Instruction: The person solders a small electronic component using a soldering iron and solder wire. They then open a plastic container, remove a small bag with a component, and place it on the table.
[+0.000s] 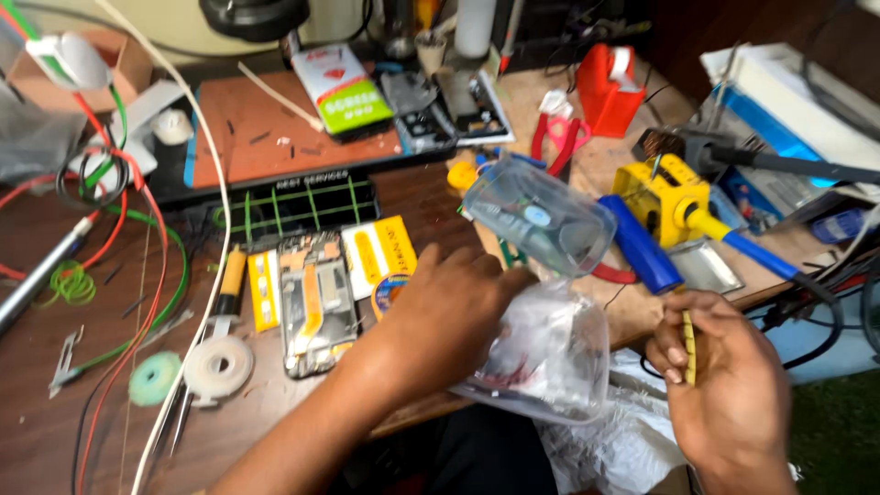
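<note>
Left hand point(454, 307) reaching into a crumpled clear plastic bag point(550, 353) at the near edge of the wooden workbench point(37, 412), fingers buried in the plastic — cannot tell whether spread or pinching. Right hand point(724, 380) just off the bench edge, thumb and fingers pressed together on a thin yellow strip point(688, 346), held upright. Above the bag, touching its top, a clear plastic tub point(541, 215) tipped on its side, a round blue label visible through the wall.

Left of the left hand: an opened phone point(316, 302) lying flat, insides up, with a narrow yellow package point(264, 289) alongside it and a squarer yellow package point(379, 252) at its upper right. A round blue-and-orange label point(390, 291) peeking out beside the wrist. Near the front left, a white tape roll point(218, 367) and a green tape roll point(154, 378), just beside each other.

Farther back, on an orange-brown work mat point(266, 128), a white package with a red mark and a green lower band point(344, 89), tilted. Red tape dispenser point(607, 87) at the back right; red-handled scissors point(559, 137) near it. To the right, a yellow tool with a blue handle point(683, 206) and a blue cylinder point(639, 243) — near each other, beside a small shiny metal tray point(701, 266). Red, green and white wires point(119, 229) looping over the left of the bench.
</note>
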`<control>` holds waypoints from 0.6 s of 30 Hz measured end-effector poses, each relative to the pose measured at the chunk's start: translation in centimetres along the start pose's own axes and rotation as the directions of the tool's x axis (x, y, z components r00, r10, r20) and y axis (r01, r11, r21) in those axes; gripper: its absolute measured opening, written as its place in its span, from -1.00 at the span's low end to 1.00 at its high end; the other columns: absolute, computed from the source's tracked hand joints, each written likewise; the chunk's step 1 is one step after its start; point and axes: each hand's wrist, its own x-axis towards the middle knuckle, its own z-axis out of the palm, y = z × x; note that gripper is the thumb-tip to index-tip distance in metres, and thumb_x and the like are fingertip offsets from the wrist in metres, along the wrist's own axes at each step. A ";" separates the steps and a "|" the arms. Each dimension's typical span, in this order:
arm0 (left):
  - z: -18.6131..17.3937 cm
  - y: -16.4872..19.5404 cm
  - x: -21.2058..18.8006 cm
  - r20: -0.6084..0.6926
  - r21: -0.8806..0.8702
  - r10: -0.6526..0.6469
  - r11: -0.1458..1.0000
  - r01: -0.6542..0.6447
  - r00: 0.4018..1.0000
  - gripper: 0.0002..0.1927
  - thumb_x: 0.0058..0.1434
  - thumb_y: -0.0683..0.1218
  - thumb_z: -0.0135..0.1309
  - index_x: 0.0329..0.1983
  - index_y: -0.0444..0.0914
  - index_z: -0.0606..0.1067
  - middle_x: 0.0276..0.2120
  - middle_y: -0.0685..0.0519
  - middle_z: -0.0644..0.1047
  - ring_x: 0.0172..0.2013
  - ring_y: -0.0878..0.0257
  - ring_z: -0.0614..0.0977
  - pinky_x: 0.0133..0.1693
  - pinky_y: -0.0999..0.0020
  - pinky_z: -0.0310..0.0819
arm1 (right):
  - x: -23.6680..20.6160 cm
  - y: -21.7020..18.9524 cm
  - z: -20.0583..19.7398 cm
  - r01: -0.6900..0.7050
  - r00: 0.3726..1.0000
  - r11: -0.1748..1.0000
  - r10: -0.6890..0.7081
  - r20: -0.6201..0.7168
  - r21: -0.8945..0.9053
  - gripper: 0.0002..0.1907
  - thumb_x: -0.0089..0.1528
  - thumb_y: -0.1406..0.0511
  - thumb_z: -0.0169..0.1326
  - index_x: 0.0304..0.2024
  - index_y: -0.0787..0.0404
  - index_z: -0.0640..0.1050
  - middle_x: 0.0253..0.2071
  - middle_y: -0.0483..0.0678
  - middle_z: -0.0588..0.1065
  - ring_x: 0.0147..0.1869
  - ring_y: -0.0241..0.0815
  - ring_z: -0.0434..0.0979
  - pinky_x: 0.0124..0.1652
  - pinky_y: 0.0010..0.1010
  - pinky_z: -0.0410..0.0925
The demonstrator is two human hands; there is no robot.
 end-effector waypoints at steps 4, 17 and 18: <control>0.7 0.3 -1.5 -0.045 -0.008 -0.007 1.000 0.007 0.999 -0.31 0.09 -0.19 0.12 0.36 -0.21 0.37 0.00 -0.22 0.48 0.11 -0.12 0.44 0.18 -0.05 0.25 | 4.3 -0.1 2.4 0.284 0.939 0.642 -0.338 0.069 -0.712 -0.65 0.25 0.22 0.27 -0.06 0.35 0.55 -0.32 -0.06 0.42 -0.34 -0.10 0.26 -0.36 -0.22 0.15; 2.4 1.4 -3.4 -0.212 -0.130 0.020 0.990 -0.049 0.977 -0.27 0.06 0.01 0.29 0.28 -0.33 0.40 0.15 -0.17 0.50 0.21 -0.08 0.46 0.32 -0.13 0.07 | 14.0 -2.1 10.9 0.328 0.944 -0.286 0.144 0.299 -0.900 -0.15 -0.08 0.02 0.47 0.19 0.20 0.50 0.03 0.17 0.58 0.11 0.12 0.59 0.07 -0.12 0.41; 2.4 1.2 -3.3 -0.204 -0.136 0.008 0.990 -0.037 0.979 -0.25 0.03 0.01 0.31 0.28 -0.33 0.40 0.13 -0.18 0.50 0.20 -0.10 0.45 0.31 -0.12 0.07 | 14.3 -2.1 10.9 0.356 0.934 -0.260 0.118 0.336 -0.898 -0.18 -0.10 0.04 0.47 0.15 0.19 0.53 0.03 0.16 0.58 0.10 0.12 0.59 0.06 -0.12 0.41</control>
